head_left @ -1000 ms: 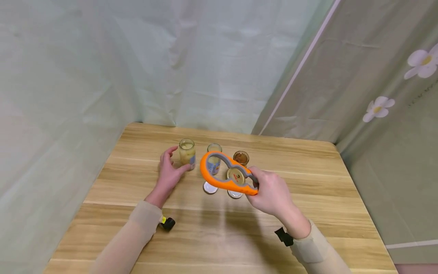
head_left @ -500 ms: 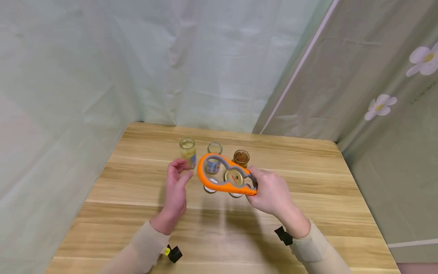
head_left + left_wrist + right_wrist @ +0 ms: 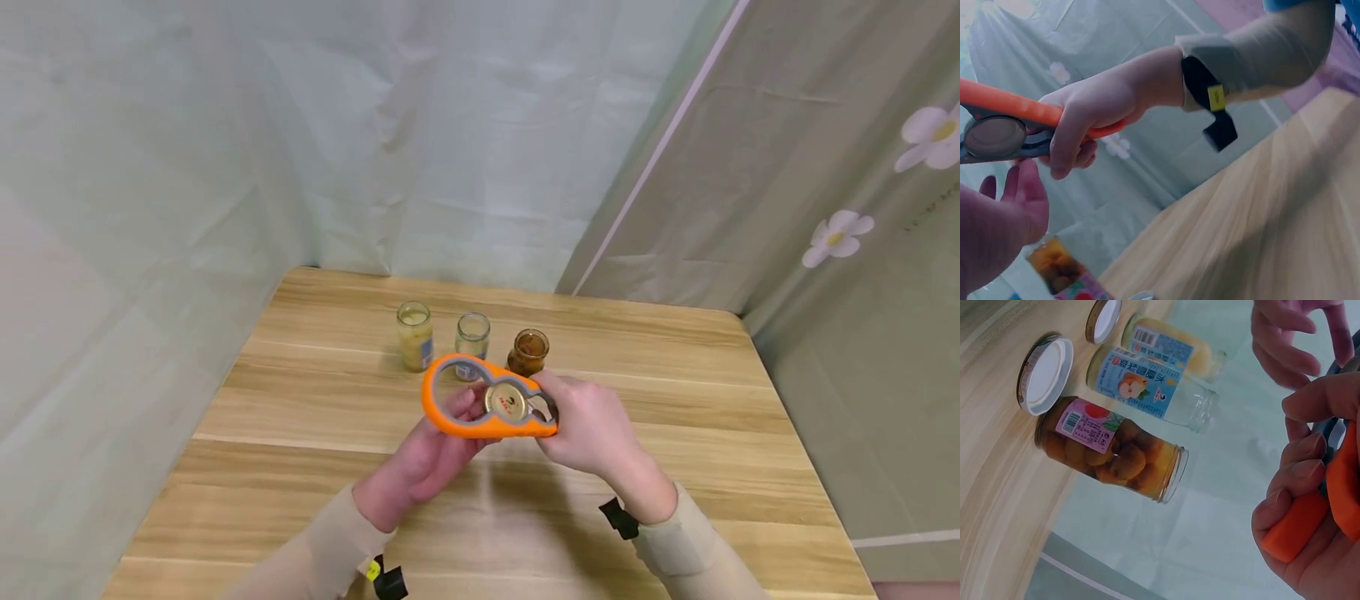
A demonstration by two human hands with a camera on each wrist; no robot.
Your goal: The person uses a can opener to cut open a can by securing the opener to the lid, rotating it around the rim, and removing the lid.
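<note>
My right hand grips the handles of an orange jar opener with a grey lining, held up over the table. A gold jar lid sits in the opener's middle opening. My left hand is beneath and behind the opener, its fingers reaching up close to the lid. In the left wrist view those fingers look relaxed, just below the opener. Behind stand three uncapped glass jars: pale yellow fruit at left, an almost clear one in the middle, dark brown fruit at right.
Two lids lie on the wooden table in front of the jars, white inside up: a nearer lid and another lid. The table backs onto hanging curtains with printed flowers.
My left hand has left the pale yellow jar and moved right, under the opener. The right hand has lowered the opener slightly toward me, with the gold lid still in it.
</note>
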